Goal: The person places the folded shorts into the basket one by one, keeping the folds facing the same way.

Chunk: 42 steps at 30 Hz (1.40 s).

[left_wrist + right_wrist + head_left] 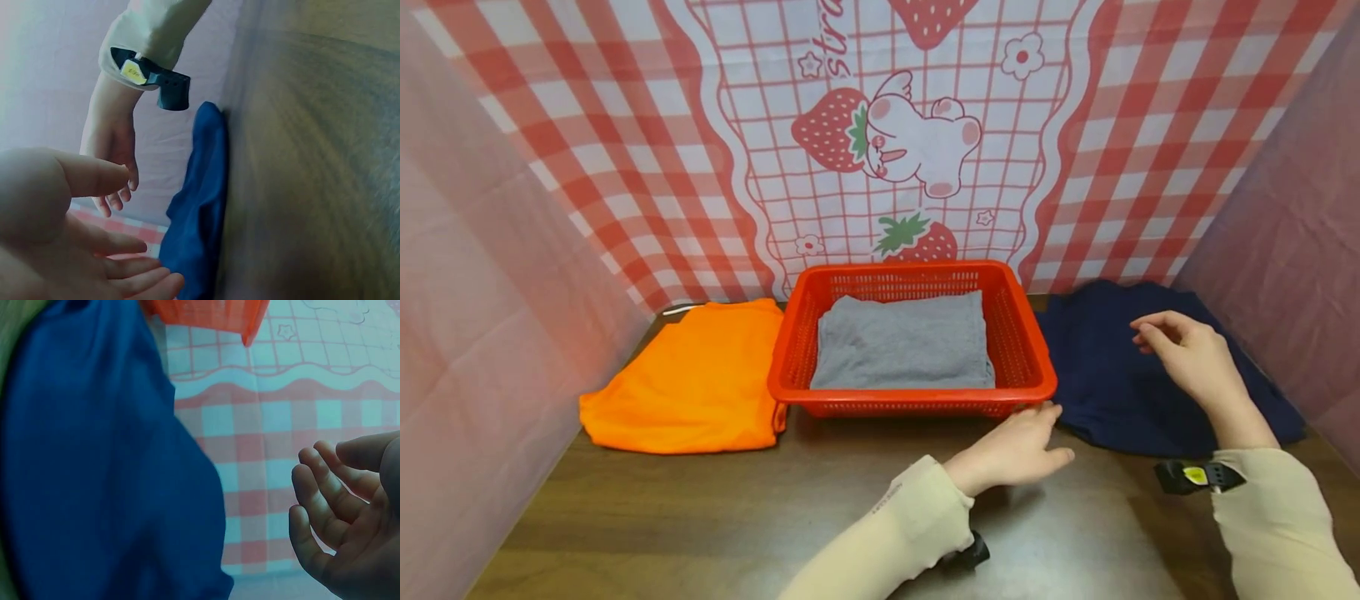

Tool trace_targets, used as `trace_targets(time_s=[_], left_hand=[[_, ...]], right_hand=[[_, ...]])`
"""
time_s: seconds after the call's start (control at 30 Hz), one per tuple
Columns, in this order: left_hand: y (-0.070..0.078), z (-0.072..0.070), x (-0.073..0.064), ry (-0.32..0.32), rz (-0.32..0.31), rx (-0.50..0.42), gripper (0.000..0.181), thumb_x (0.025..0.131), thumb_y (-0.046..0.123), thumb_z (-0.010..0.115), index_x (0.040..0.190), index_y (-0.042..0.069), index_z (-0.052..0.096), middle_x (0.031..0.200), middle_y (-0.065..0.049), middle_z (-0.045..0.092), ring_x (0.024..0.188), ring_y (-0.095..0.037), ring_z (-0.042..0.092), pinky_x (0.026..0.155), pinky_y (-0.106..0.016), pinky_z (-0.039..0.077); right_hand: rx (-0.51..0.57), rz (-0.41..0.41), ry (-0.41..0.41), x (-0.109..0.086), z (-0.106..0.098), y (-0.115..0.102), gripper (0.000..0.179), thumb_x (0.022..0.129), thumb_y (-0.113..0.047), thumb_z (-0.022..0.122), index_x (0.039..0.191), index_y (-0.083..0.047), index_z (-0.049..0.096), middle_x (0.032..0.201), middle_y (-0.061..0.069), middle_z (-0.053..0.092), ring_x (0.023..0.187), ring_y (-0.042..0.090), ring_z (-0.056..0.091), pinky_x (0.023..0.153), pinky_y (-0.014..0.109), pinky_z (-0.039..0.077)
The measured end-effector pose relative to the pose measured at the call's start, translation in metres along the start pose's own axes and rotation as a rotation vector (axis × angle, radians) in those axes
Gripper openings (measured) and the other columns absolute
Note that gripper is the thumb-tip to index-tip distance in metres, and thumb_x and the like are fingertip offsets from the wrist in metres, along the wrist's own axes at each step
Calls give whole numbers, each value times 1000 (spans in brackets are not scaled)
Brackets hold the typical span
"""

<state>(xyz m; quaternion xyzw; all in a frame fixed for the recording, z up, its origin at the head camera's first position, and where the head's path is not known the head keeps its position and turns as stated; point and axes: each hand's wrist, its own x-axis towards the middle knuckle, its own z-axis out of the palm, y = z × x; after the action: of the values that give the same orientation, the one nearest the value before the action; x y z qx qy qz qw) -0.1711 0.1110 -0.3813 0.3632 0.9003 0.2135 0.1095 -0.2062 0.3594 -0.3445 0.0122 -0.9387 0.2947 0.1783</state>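
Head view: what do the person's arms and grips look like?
Left sleeve and right sleeve are pale cream, with small lettering near the left cuff. Left black device; right black device with yellow patch. Left grip and right grip are gloveless.

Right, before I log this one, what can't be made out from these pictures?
- Head view: most of the floor of the red basket, covered by the gray cloth.
- Head view: part of the navy cloth, behind the right hand.
- Head view: lettering on the left sleeve, too small to read.
- Right wrist view: most of the basket, cut off by the top edge.
- Left wrist view: part of the left hand, cut off at the left and bottom edges.
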Motion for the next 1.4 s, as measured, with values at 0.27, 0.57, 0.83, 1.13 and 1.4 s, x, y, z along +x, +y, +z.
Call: trace_targets(time_s=[0.27, 0.57, 0.83, 1.13, 1.4], left_hand=[[6, 12, 5, -9, -116, -100, 63, 88, 41, 52, 141, 11, 32, 145, 1, 30, 133, -8, 27, 106, -21, 25], [12, 20, 15, 63, -227, -207, 68, 84, 39, 56, 141, 10, 31, 147, -1, 27, 132, -15, 30, 103, -22, 30], [21, 26, 25, 104, -369, -250, 76, 79, 37, 61, 142, 13, 26, 145, -3, 26, 132, -20, 27, 103, -27, 31], [21, 27, 30, 180, -411, -353, 73, 80, 32, 60, 140, 9, 24, 144, -4, 27, 132, -19, 26, 106, -28, 26], [22, 29, 32, 169, -425, -394, 69, 81, 27, 58, 139, 9, 26, 142, -3, 29, 129, -16, 31, 104, -26, 29]], right_hand=[[-58, 4, -48, -4, -3, 15, 31, 95, -27, 45, 107, -4, 61, 84, 6, 67, 66, -23, 40, 55, 17, 38], [-133, 89, -138, -8, -12, 44, 46, 95, -33, 41, 117, 8, 48, 110, 35, 49, 96, 46, 47, 74, 54, 37], [-201, 119, -164, -8, -21, 74, 60, 94, -32, 44, 120, 22, 35, 112, 46, 36, 99, 57, 36, 80, 62, 31], [-233, 220, -191, -14, -21, 92, 84, 90, -41, 45, 126, 29, 15, 116, 52, 22, 105, 64, 22, 87, 69, 20], [-269, 240, -311, -17, -25, 109, 96, 88, -47, 45, 127, 30, 5, 117, 54, 15, 109, 64, 15, 89, 69, 14]])
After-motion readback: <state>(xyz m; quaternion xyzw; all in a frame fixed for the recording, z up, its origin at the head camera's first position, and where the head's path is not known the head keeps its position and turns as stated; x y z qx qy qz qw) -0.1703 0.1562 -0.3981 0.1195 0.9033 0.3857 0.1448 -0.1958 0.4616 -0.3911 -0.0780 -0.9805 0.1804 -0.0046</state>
